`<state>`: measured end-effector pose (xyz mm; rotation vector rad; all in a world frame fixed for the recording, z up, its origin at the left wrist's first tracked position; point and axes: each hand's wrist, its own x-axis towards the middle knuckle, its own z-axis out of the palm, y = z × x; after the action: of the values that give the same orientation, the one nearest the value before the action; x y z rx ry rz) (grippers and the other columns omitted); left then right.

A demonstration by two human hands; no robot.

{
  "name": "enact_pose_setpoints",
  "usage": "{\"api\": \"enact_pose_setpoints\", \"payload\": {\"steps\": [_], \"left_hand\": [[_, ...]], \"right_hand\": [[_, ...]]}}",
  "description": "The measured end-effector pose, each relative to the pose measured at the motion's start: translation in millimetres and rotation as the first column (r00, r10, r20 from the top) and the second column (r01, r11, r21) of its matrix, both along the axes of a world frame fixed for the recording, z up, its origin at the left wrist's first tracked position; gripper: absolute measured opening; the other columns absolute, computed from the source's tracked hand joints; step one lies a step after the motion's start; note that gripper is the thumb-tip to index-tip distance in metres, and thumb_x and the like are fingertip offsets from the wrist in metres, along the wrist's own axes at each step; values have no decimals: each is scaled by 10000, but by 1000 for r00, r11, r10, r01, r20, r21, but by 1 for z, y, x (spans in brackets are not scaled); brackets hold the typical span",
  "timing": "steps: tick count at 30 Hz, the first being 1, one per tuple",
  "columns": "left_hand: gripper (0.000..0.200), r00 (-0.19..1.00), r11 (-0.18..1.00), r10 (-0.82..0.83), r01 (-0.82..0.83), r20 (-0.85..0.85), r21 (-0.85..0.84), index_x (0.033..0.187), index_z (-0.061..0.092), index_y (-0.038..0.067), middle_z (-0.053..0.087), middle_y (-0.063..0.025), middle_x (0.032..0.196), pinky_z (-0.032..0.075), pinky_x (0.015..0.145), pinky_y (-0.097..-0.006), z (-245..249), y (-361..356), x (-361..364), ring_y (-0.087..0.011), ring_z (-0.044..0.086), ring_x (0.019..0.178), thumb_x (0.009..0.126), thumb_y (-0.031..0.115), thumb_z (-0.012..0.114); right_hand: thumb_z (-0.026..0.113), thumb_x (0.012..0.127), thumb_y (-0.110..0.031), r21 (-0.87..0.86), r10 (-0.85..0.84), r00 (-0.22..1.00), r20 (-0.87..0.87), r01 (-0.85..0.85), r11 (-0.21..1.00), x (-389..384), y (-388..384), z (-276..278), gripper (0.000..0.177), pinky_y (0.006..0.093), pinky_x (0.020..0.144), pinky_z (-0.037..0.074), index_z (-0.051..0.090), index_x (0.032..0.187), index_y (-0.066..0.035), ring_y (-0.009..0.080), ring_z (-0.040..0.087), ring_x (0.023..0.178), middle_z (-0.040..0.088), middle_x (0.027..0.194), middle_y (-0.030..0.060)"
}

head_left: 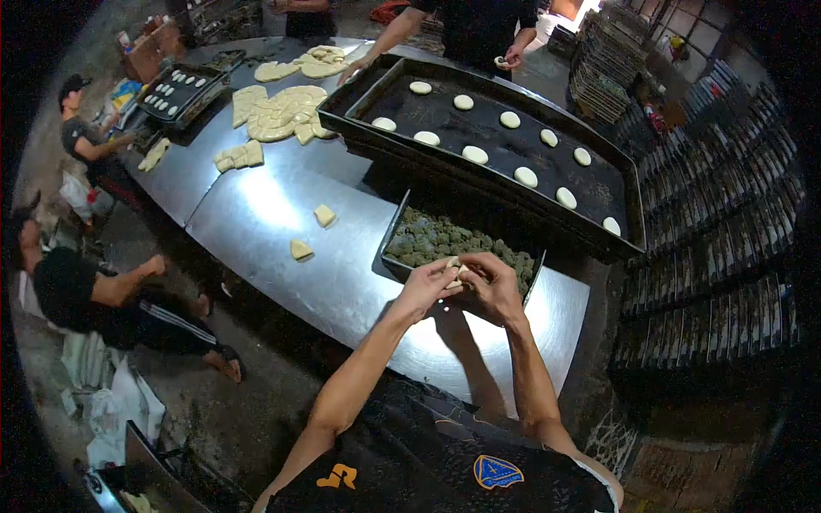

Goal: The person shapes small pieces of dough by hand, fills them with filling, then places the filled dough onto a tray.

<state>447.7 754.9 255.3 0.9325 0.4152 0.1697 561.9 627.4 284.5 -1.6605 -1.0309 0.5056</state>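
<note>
Markings: the wearer's dark shirt carries a blue shield badge (498,471) and an orange mark (339,475). Any lettering on them is too small to read.

Hands: the left hand (425,286) and right hand (492,286) meet at the fingertips, fingers curled in. Both pinch one pale dough piece (456,272), held just above the near edge of the filling tray (395,224), which is heaped with dark green lumps (436,238).

Surface: a bright steel bench (274,214), curved in this view. Behind the filling tray sits a large black baking tray (496,141) bearing spaced dough rounds (475,155). Two loose dough cuts (301,250) lie on bare steel to the left, and a cut dough sheet (282,113) lies at the far end.

Room: dim, with a rough floor (231,410). Stacked trays (603,73) and racks (718,256) stand to the right. One person (94,295) sits on the floor at left. Another stands across the bench, a hand (510,58) holding dough.
</note>
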Motion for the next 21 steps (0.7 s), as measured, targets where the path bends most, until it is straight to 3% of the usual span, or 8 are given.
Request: {"api": "enact_pose_setpoints", "payload": {"steps": [3,6,7,9,18,19,20,21], "left_hand": [[385,998,932,-36,54,-56,359,1301,495,-44,621,-110,1137,557,863,-303,1,1,-4,-176,620,1025,984,171,523],[419,974,613,-124,225,-189,757,1335,465,-38,597,-129,1187,521,937,-301,1,9,-16,-196,612,1057,989,193,514],[452,992,892,-122,127,-41,434,1362,434,-23,579,-123,1207,516,931,-298,-2,7,-23,-188,614,1045,987,215,521],[552,988,998,-30,39,149,-58,1427,335,15,534,-100,1246,510,896,-279,11,8,-38,-155,600,1043,980,269,535],[417,972,928,154,-81,178,-363,1292,496,56,563,-36,1160,446,964,-278,1,23,-67,-135,558,1066,955,283,587],[334,959,923,222,-149,175,-354,1243,507,72,570,-49,1146,457,933,-293,-5,24,-69,-140,568,1039,973,264,549],[255,942,914,287,-215,172,-343,1194,517,89,576,-62,1133,468,901,-308,-7,25,-70,-145,579,1011,992,244,511],[207,931,915,332,-279,150,-291,1112,514,101,576,-56,1078,464,887,-330,6,24,-70,-137,574,976,977,255,547]], "right_hand": [[697,805,-8,82,-67,948,312,43,996,-15,6,19,236,315,738,543,678,1040,-7,237,664,891,653,1015,130],[698,805,-9,8,-54,943,328,54,999,-8,5,5,211,317,728,543,683,1015,0,230,658,908,642,1050,121],[701,810,-22,-8,-78,968,237,83,997,-7,4,0,226,315,744,539,688,1035,-9,236,648,950,623,1100,120],[698,818,-32,32,-50,985,165,45,998,-15,8,10,233,315,768,539,686,1050,-9,233,643,967,618,1115,119],[698,842,-74,47,17,979,-205,-7,999,-53,44,22,160,287,725,544,701,979,8,165,629,850,631,1022,95],[703,833,-78,118,19,996,-87,-8,993,-60,50,22,154,298,710,536,703,964,3,192,627,802,632,1000,109],[699,822,-69,181,-75,853,516,-22,983,-66,56,36,163,313,703,523,700,975,-13,230,623,791,629,1003,118],[695,815,-55,143,-83,916,392,28,989,-76,59,43,171,314,696,518,698,983,-25,243,623,803,626,1009,118]]}}
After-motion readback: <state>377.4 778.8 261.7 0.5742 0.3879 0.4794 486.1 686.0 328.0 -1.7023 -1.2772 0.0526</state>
